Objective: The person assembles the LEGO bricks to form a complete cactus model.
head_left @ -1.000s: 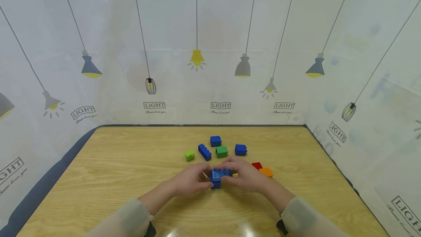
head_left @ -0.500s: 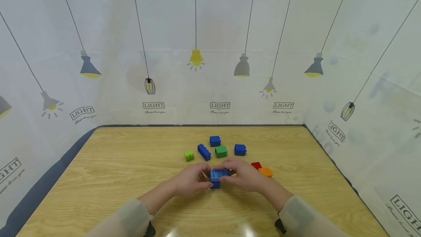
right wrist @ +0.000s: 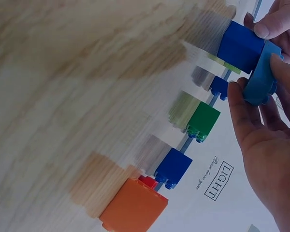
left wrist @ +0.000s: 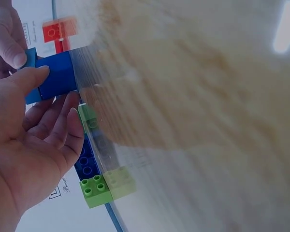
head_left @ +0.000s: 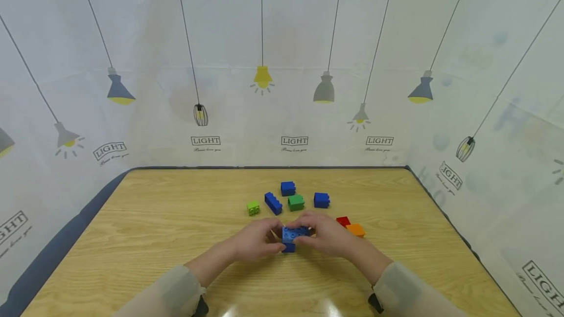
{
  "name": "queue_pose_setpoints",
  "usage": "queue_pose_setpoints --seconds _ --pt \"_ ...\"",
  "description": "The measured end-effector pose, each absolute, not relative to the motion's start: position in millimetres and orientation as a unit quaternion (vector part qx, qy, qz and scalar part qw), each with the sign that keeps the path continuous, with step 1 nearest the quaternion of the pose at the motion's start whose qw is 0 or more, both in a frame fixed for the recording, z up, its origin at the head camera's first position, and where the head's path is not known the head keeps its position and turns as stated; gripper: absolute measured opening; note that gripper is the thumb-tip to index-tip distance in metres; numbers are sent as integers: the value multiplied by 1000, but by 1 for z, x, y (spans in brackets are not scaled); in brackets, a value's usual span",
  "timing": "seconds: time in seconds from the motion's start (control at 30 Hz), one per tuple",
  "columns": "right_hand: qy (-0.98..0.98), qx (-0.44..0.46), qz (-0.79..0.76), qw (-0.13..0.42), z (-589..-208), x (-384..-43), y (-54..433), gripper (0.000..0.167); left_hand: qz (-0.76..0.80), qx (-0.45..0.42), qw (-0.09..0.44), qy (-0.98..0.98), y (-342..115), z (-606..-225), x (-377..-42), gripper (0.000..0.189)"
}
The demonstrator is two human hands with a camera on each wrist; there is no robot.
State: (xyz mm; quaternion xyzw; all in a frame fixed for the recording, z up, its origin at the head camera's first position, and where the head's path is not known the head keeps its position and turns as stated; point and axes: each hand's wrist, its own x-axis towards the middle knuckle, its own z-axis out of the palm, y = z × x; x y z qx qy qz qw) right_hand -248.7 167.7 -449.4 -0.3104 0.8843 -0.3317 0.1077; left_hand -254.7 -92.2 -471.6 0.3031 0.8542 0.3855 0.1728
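A light blue brick [head_left: 293, 234] with studs on top lies across a dark blue brick [head_left: 288, 248], which stands on the wooden table. My left hand [head_left: 254, 241] grips the dark blue brick from the left, its thumb [left wrist: 36, 76] on the near side where the two bricks meet. From the right, my right hand [head_left: 328, 234] holds the light blue brick between thumb and fingers. The right wrist view shows this light blue brick [right wrist: 261, 77] jutting out past the dark blue brick [right wrist: 239, 46] toward my right palm.
Beyond my hands lie a lime brick [head_left: 253, 208], a long blue brick [head_left: 273, 203], a green brick [head_left: 296, 203] and two blue bricks, one farther back [head_left: 288, 189] and one rightward [head_left: 321, 200]. A red brick [head_left: 343, 221] and orange brick [head_left: 356, 230] lie behind my right wrist.
The light blue brick has shifted very slightly on the dark blue brick. Both hands keep their grip in nearly the same place, and the loose bricks stay put.
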Motion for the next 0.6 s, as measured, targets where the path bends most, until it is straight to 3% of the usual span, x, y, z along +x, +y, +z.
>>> queue_pose_setpoints --seconds 0.37,0.6 --pt "893 -290 -326 110 -446 -248 163 33 418 289 150 848 -96 -466 -251 32" --pt "888 -268 -353 125 -442 -247 160 28 428 274 140 850 -96 -463 -250 24"
